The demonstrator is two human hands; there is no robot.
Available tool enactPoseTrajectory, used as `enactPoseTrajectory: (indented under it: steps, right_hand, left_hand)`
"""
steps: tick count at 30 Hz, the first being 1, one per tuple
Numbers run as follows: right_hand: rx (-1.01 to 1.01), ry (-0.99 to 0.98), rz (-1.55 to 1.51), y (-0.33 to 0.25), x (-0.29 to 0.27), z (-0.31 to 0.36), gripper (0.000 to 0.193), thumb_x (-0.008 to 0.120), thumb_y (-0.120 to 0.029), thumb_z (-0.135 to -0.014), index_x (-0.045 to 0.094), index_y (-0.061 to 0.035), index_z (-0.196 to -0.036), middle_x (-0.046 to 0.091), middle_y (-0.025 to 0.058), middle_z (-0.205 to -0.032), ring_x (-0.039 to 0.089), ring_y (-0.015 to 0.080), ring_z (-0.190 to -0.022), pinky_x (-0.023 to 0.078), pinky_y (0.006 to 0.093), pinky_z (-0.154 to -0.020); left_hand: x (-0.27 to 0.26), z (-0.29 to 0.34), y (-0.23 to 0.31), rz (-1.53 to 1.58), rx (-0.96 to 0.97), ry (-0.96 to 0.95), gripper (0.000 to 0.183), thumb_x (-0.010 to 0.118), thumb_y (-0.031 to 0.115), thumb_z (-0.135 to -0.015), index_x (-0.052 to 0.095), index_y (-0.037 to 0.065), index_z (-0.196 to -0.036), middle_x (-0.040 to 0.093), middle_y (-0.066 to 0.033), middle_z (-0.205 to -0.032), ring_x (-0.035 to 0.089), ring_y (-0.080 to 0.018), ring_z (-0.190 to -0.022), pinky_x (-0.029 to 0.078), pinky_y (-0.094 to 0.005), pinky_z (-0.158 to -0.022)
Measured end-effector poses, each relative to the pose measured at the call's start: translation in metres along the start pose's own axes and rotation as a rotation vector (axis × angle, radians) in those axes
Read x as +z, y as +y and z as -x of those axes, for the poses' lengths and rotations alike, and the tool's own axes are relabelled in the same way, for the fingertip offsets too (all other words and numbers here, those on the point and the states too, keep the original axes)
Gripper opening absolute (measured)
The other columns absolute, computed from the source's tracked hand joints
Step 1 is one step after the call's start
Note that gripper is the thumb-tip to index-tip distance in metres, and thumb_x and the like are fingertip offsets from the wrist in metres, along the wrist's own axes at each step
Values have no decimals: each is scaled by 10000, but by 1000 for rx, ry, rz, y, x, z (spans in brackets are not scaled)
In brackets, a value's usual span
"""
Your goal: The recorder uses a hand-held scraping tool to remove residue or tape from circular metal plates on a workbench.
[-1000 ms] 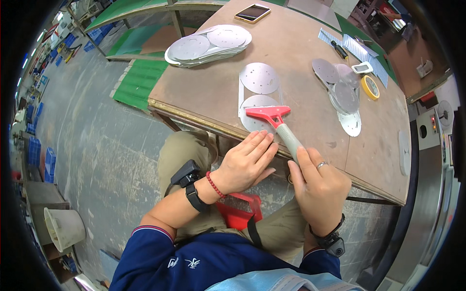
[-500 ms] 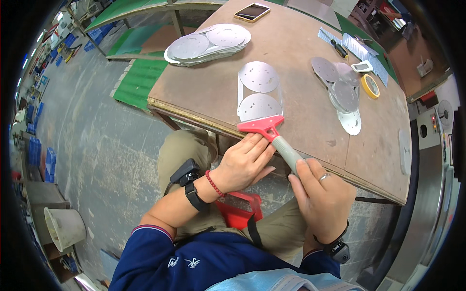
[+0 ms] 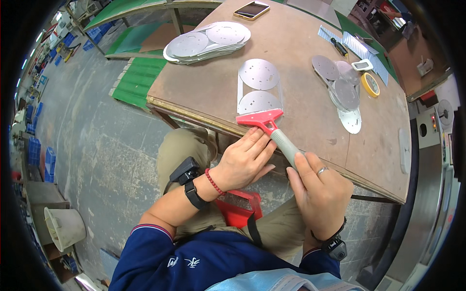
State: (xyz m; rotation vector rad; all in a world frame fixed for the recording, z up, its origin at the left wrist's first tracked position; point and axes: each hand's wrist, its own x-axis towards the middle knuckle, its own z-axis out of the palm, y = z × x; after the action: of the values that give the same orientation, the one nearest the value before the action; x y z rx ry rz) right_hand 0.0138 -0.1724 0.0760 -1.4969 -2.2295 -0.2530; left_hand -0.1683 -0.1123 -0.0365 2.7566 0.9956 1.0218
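Note:
My right hand (image 3: 323,194) is wrapped round the grey handle of a red-headed scraper (image 3: 286,145). The wide head of the scraper lies across the near end of a thin silver metal plate (image 3: 258,75), hiding that edge. Two perforated discs joined by narrow side strips make up the plate, flat at the table's front edge. My left hand (image 3: 245,162) has its fingers stretched out together, the tips at the table edge just below the scraper head. It grips nothing that I can see; whether its fingertips touch the scraper or the plate, I cannot tell.
On the brown table (image 3: 194,92), a stack of similar plates (image 3: 208,42) stands at the back left, a phone (image 3: 251,10) beyond. To the right lie loose discs and plates (image 3: 345,94), yellow tape (image 3: 370,85), a white device (image 3: 361,65) and a screwdriver (image 3: 340,47).
The scraper head has slid slightly away from me, further over the plate's near end. Both hands have shifted forward a little with it.

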Motion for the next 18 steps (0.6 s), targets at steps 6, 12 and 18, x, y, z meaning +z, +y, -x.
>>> enactPoseTrajectory:
  steps: [6, 12, 18]
  right_hand:
    - [13, 30, 5, 4, 6, -5, 333, 837, -127, -731, 739, -61, -1042, 721, 89, -974, 620, 232, -599, 495, 328, -544]
    - [-43, 67, 5, 14, 2, 3, 345, 820, -186, -741, 738, -76, -1058, 714, 69, -979, 605, 195, -580, 472, 311, -493]
    - [26, 231, -11, 29, 10, -2, 378, 863, -144, -690, 750, -79, -1045, 728, 81, -957, 640, 223, -616, 500, 328, -526]
  left_hand:
    - [4, 0, -1, -6, 13, 21, 588, 795, 242, -748, 606, -40, -1228, 590, -229, -1280, 561, -376, -1250, 438, -466, -1112]
    - [2, 0, -1, 2, -3, 11, 599, 806, 256, -749, 611, -36, -1235, 591, -226, -1299, 569, -375, -1247, 460, -464, -1092]
    - [-1, 0, -6, 31, -2, 114, 639, 858, 257, -710, 627, -7, -1244, 573, -219, -1345, 586, -379, -1209, 477, -479, -1069]
